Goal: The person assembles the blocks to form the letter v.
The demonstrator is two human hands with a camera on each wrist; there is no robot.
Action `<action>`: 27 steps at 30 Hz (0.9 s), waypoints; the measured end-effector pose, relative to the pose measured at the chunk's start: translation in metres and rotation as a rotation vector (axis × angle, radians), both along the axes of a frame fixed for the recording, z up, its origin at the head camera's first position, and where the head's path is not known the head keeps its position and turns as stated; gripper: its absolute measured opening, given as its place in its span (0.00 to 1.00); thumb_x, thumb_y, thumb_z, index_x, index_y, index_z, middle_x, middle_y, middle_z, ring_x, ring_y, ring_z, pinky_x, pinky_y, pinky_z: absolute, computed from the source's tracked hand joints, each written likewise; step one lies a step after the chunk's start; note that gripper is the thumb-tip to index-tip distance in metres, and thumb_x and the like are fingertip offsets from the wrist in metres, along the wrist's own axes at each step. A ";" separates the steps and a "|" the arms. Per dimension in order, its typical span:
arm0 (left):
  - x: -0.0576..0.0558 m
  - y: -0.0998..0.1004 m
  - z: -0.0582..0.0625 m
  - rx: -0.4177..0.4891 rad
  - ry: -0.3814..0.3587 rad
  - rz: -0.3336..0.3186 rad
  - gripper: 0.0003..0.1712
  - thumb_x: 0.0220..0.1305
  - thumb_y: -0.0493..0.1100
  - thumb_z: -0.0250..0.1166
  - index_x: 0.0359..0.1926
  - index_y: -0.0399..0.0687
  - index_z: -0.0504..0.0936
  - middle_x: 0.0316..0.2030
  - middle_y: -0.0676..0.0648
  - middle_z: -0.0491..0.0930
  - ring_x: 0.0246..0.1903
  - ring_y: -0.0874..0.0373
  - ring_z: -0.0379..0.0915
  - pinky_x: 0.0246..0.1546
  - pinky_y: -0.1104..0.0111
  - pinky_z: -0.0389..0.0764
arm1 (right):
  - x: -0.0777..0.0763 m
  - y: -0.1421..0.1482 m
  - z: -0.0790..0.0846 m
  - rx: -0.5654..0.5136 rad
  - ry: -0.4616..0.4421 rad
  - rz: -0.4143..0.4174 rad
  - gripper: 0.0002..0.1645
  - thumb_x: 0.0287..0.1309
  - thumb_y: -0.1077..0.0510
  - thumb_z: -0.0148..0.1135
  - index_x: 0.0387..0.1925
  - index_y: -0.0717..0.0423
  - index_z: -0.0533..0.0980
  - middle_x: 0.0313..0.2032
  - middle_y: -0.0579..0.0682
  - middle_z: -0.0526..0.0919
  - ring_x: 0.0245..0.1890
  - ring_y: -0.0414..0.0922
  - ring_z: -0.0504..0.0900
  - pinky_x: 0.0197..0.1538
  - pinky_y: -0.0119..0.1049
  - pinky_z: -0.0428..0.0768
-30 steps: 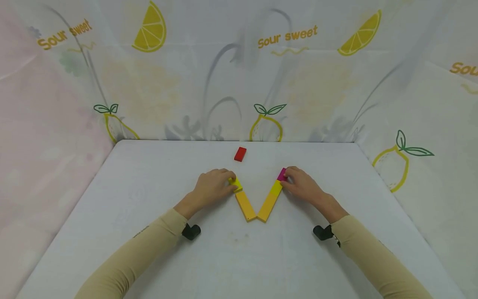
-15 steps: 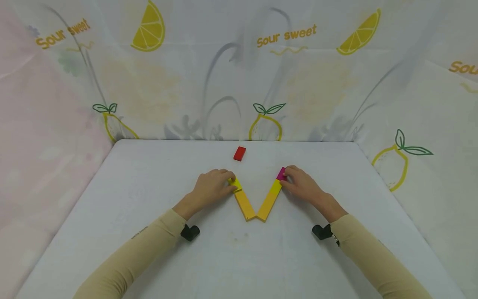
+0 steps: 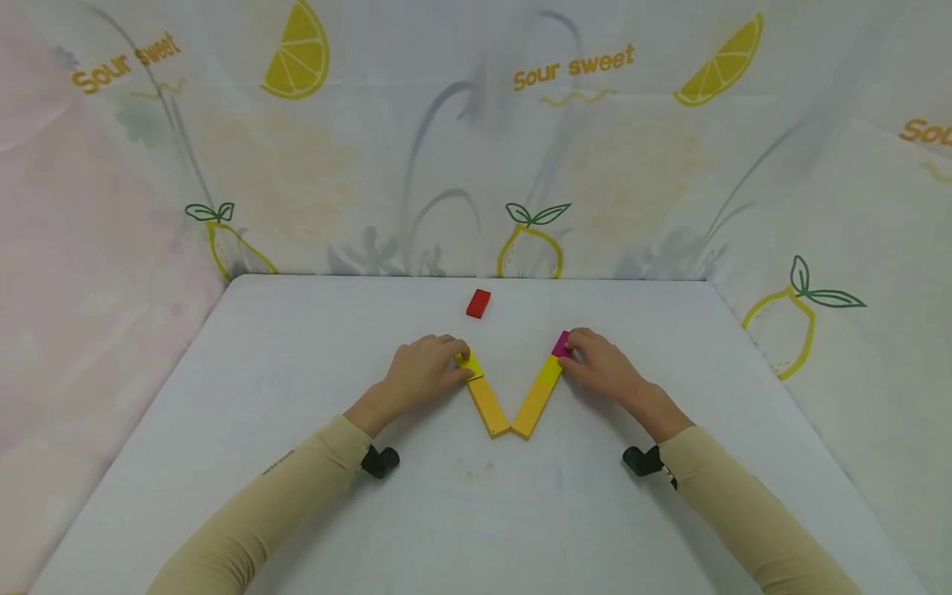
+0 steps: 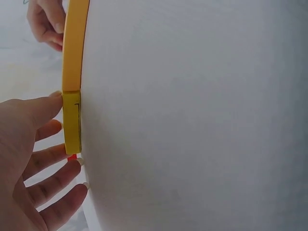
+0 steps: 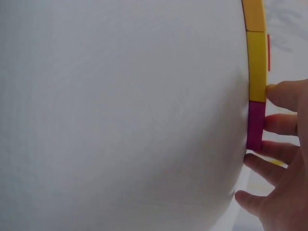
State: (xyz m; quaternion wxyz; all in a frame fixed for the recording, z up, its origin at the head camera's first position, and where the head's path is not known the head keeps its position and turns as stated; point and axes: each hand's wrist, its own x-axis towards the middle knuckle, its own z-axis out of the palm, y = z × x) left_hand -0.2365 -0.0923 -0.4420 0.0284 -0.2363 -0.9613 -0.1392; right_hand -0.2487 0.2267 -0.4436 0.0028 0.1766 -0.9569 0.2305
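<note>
Flat blocks form a V on the white table. At the top of its left arm, my left hand holds a small yellow block between thumb and fingers. That block lies end to end with a longer orange block. On the other side, my right hand grips a magenta block, its thumb at the side of the adjoining yellow block. Below that, a second orange block runs down to meet the left one at the V's point. Fingertips partly cover the held blocks.
A red block lies alone near the back of the white table. Behind the table rises a cloth backdrop with lemon prints. Black wrist cameras hang under both wrists.
The left yellow block has come into line with the orange block below it, narrowing the step between them. Both hands stay almost where they were, and the right-hand blocks look unchanged.
</note>
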 end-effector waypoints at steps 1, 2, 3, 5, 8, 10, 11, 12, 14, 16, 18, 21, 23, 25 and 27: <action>0.000 0.000 0.000 0.001 -0.001 0.001 0.16 0.63 0.58 0.67 0.48 0.59 0.82 0.50 0.55 0.83 0.41 0.57 0.76 0.34 0.63 0.79 | 0.000 0.000 0.000 -0.001 -0.002 -0.001 0.09 0.64 0.55 0.64 0.42 0.54 0.77 0.50 0.55 0.80 0.46 0.51 0.77 0.58 0.49 0.79; 0.001 0.000 0.000 0.001 -0.001 0.002 0.16 0.63 0.58 0.67 0.48 0.59 0.82 0.50 0.55 0.83 0.41 0.57 0.76 0.34 0.63 0.79 | 0.000 0.000 0.000 -0.002 -0.002 0.002 0.09 0.64 0.55 0.64 0.42 0.54 0.77 0.50 0.55 0.80 0.46 0.51 0.77 0.58 0.49 0.79; 0.001 0.001 0.000 0.001 0.000 0.004 0.16 0.63 0.58 0.67 0.48 0.59 0.82 0.50 0.55 0.83 0.41 0.57 0.76 0.33 0.63 0.79 | 0.000 0.000 0.000 -0.004 -0.004 0.001 0.09 0.64 0.55 0.64 0.42 0.54 0.77 0.50 0.55 0.80 0.46 0.51 0.77 0.58 0.49 0.79; 0.001 0.001 0.000 -0.003 0.000 0.007 0.16 0.63 0.58 0.67 0.47 0.59 0.82 0.49 0.55 0.83 0.40 0.57 0.76 0.32 0.64 0.78 | 0.000 0.000 0.000 -0.007 -0.004 0.002 0.09 0.64 0.55 0.64 0.42 0.54 0.77 0.50 0.55 0.80 0.47 0.51 0.77 0.58 0.49 0.79; 0.001 0.001 0.000 -0.006 0.001 0.007 0.16 0.62 0.57 0.68 0.47 0.59 0.82 0.48 0.55 0.84 0.39 0.58 0.76 0.31 0.64 0.78 | 0.000 0.000 -0.001 -0.009 -0.005 -0.001 0.08 0.64 0.56 0.64 0.42 0.54 0.77 0.50 0.55 0.80 0.47 0.51 0.77 0.59 0.50 0.79; 0.001 0.002 0.000 -0.012 0.003 0.004 0.16 0.62 0.57 0.68 0.47 0.59 0.82 0.48 0.55 0.84 0.38 0.58 0.75 0.31 0.65 0.77 | 0.000 0.001 -0.001 -0.012 -0.009 -0.005 0.08 0.64 0.55 0.64 0.41 0.54 0.76 0.51 0.55 0.80 0.48 0.51 0.77 0.59 0.50 0.78; 0.001 0.002 0.000 -0.013 0.005 0.001 0.16 0.62 0.57 0.68 0.47 0.59 0.82 0.48 0.55 0.84 0.38 0.58 0.75 0.31 0.65 0.78 | 0.000 0.001 -0.001 -0.015 -0.013 -0.008 0.08 0.64 0.55 0.64 0.41 0.54 0.76 0.51 0.55 0.80 0.48 0.51 0.77 0.60 0.50 0.78; 0.000 0.002 0.000 -0.014 0.006 -0.003 0.16 0.62 0.58 0.68 0.47 0.59 0.82 0.48 0.55 0.84 0.38 0.58 0.75 0.31 0.65 0.78 | 0.000 0.001 -0.001 -0.017 -0.013 -0.007 0.08 0.64 0.55 0.64 0.41 0.54 0.76 0.51 0.55 0.80 0.49 0.52 0.77 0.60 0.50 0.78; 0.000 0.002 0.000 -0.016 0.007 -0.008 0.16 0.62 0.58 0.68 0.48 0.59 0.82 0.49 0.55 0.83 0.39 0.58 0.75 0.31 0.65 0.78 | 0.000 0.001 -0.001 -0.018 -0.017 -0.012 0.08 0.64 0.55 0.64 0.41 0.54 0.76 0.52 0.55 0.80 0.50 0.52 0.78 0.60 0.50 0.78; -0.001 0.002 -0.001 -0.018 0.007 -0.013 0.17 0.62 0.58 0.67 0.48 0.59 0.82 0.49 0.55 0.83 0.39 0.58 0.75 0.32 0.65 0.78 | 0.000 0.001 -0.002 -0.018 -0.021 -0.018 0.08 0.64 0.55 0.64 0.41 0.54 0.76 0.52 0.55 0.80 0.50 0.52 0.78 0.61 0.49 0.78; -0.001 0.002 -0.001 -0.018 0.005 -0.014 0.17 0.62 0.58 0.68 0.48 0.59 0.82 0.49 0.55 0.83 0.39 0.58 0.76 0.32 0.65 0.78 | 0.000 0.001 -0.002 -0.015 -0.023 -0.017 0.09 0.64 0.55 0.63 0.42 0.54 0.76 0.53 0.55 0.80 0.51 0.52 0.78 0.61 0.49 0.78; -0.001 0.002 -0.002 -0.019 0.004 -0.014 0.17 0.62 0.58 0.68 0.48 0.59 0.82 0.50 0.55 0.83 0.39 0.58 0.76 0.32 0.64 0.78 | 0.000 0.000 -0.002 -0.017 -0.034 -0.023 0.09 0.64 0.54 0.63 0.42 0.53 0.76 0.53 0.54 0.79 0.51 0.51 0.77 0.62 0.49 0.77; -0.002 0.002 -0.002 -0.022 0.001 -0.015 0.17 0.62 0.58 0.68 0.48 0.59 0.82 0.51 0.55 0.83 0.40 0.57 0.77 0.32 0.64 0.79 | 0.000 0.000 -0.002 -0.015 -0.034 -0.022 0.09 0.65 0.54 0.63 0.43 0.54 0.76 0.54 0.55 0.79 0.52 0.52 0.77 0.62 0.50 0.77; -0.002 0.003 -0.001 -0.022 0.000 -0.017 0.17 0.62 0.58 0.68 0.48 0.59 0.82 0.52 0.54 0.83 0.41 0.57 0.77 0.33 0.64 0.79 | 0.001 0.000 -0.002 -0.015 -0.033 -0.024 0.09 0.65 0.54 0.63 0.43 0.54 0.76 0.54 0.55 0.79 0.52 0.52 0.77 0.62 0.50 0.77; -0.002 0.003 -0.001 -0.023 0.001 -0.020 0.16 0.62 0.57 0.67 0.48 0.60 0.82 0.53 0.54 0.83 0.42 0.57 0.78 0.33 0.64 0.80 | 0.001 0.000 -0.002 -0.012 -0.031 -0.024 0.10 0.65 0.54 0.63 0.43 0.54 0.76 0.55 0.55 0.79 0.52 0.52 0.77 0.62 0.50 0.77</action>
